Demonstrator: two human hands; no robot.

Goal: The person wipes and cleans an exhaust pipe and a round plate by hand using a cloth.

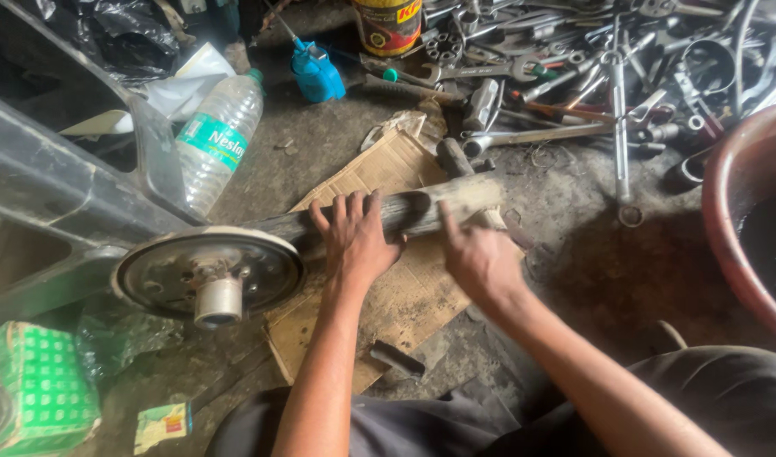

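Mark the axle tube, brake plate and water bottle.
axle tube (455,196), head view, pale right end.
brake plate (261,267), head view, dark face right of hub.
water bottle (214,144), head view, label band.

— What can't you see around your fingers (351,209)?
— Your left palm hides the shaft (422,207) beneath it. Beyond your fingers, the tool pile (574,68) is cut by the edge; right, the red tub (726,211) too.
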